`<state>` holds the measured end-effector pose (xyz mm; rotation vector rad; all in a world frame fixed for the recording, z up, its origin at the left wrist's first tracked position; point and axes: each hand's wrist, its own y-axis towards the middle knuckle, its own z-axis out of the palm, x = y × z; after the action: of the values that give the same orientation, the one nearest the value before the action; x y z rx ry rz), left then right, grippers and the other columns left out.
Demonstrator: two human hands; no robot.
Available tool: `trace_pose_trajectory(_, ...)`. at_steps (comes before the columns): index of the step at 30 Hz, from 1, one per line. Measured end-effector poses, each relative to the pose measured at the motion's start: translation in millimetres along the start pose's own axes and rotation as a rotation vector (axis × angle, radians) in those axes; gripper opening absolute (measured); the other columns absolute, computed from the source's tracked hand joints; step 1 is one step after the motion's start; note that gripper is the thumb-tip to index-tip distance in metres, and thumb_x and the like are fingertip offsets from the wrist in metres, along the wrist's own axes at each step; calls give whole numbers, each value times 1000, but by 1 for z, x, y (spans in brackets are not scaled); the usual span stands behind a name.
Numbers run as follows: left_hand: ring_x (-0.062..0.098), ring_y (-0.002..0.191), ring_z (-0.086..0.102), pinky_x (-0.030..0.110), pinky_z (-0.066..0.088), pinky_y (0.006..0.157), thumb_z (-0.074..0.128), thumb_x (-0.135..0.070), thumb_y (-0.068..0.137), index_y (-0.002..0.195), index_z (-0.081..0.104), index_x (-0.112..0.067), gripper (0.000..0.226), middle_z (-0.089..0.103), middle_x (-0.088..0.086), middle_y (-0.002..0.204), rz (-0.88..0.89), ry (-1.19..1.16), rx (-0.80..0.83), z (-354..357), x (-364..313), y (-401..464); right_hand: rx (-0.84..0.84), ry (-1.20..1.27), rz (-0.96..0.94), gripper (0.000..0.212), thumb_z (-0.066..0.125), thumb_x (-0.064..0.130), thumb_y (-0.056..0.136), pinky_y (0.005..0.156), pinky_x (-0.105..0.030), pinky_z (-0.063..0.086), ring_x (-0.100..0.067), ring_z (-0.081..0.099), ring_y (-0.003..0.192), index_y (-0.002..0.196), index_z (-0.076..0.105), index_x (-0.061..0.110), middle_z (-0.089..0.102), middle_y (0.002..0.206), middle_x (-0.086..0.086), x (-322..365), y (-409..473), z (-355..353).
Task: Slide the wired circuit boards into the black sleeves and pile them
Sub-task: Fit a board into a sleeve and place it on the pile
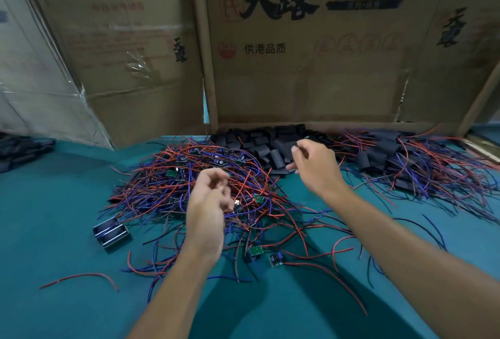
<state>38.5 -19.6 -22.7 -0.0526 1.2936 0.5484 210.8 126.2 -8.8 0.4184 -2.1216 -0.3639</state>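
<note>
The right hand (313, 161) reached over the heap of empty black sleeves (270, 146) at the back of the green table (54, 217), and its thumb and forefinger pinched what looked like a single sleeve (294, 146), probably lifted clear so that a board could be fed into its open end. The left hand (209, 198) hung above the tangle of wired circuit boards (189, 176), fingers loosely curled with nothing plainly in them; blur made it impossible to tell whether a wire was caught between them. It seemed poised to pick a board out of the red and blue leads. To the right, well apart from the loose tangle, lay the pile of finished pieces (405, 160), sleeves with wires trailing out, so the work ran left to right. Two small green boards (255, 250) lay near the front edge of the tangle. No bin or tray held any of it; flattened cardboard boxes (311, 54) stood behind as a backstop. Two metal parts (111, 232) sat to the left.
</note>
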Motion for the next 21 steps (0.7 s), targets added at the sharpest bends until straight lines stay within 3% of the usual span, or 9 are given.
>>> trace_pose_trajectory(3,3,74,50,17,42,72,56,-2,78,115,58,-27,44,54,-13,89,247,542,269,14,7,-14,141,50,-171,22,50,33,95,57,-34,51,-10,64,57,76,56,24,67,64,12,24,-65,-18)
trace_pose_trajectory(6,5,98,56,15,44,89,76,-15,80,132,54,-17,56,60,-8,115,483,838,446,28,19,-27,256,172,-144,19,55,26,96,68,-29,53,-10,66,71,84,69,21,71,75,9,28,-108,-29)
trace_pose_trajectory(9,5,96,52,14,40,88,73,-11,80,128,56,-14,51,60,-8,112,539,896,476,33,16,-33,353,613,140,15,61,14,94,77,-37,60,-31,72,81,92,73,7,75,88,-11,23,-121,-39)
trace_pose_trajectory(13,-10,88,48,6,35,83,72,-10,80,124,60,-9,45,57,-15,101,568,860,521,33,8,-37,539,1074,422,27,65,21,82,69,-29,59,-19,69,69,100,61,1,71,88,-14,18,-124,-44)
trace_pose_trajectory(16,-5,73,45,7,36,74,79,-24,82,126,59,-14,49,52,-15,87,511,809,583,27,-1,-34,489,1134,479,33,68,18,78,67,-28,59,-18,67,67,105,63,-1,68,96,-18,15,-123,-41)
trace_pose_trajectory(19,2,69,53,10,40,69,74,-26,89,120,62,-25,33,61,-11,84,459,836,348,2,-15,-8,399,1098,485,35,68,21,76,69,-26,59,-23,69,75,102,66,-3,70,93,-19,9,-119,-41)
trace_pose_trajectory(21,7,82,58,12,41,77,66,-14,94,110,67,-20,17,66,-5,94,426,1063,104,-28,-28,29,355,1087,495,38,69,21,75,67,-25,59,-24,67,74,103,66,-4,69,90,-18,6,-117,-42)
